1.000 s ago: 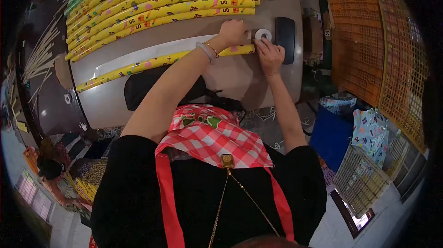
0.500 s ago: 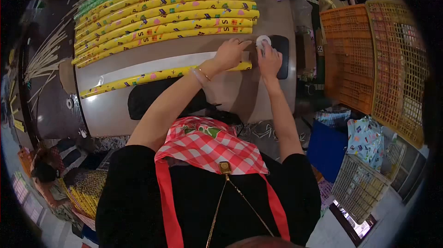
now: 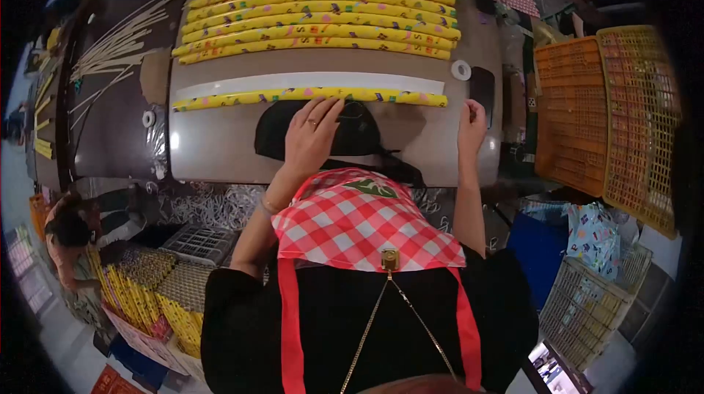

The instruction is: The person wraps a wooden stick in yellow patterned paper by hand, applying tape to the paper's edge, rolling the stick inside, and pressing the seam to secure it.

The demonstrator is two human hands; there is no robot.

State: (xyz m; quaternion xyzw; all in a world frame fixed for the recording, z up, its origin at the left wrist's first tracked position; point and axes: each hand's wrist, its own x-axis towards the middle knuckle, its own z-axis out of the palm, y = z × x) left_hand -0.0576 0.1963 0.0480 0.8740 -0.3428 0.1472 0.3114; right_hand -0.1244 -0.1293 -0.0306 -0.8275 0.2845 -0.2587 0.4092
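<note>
Stack [image 3: 315, 16] top centre, tape [image 3: 461, 70] and crates [image 3: 568, 112] right. Roll [image 3: 220, 98] lies left-right. L hand [image 3: 312, 134] flat, fingers spread, tips at roll. R hand [image 3: 471, 124] half open by its right end.

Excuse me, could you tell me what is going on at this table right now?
A person is at a table, left hand flat, fingers touching a long yellow patterned roll lying along a white sheet. The right hand rests near the roll's right end. A tape roll and a stack of similar rolls lie beyond.

wrapped tube [image 3: 308, 95] before paper strip [image 3: 308, 82] | tape roll [image 3: 461, 70] right
</note>
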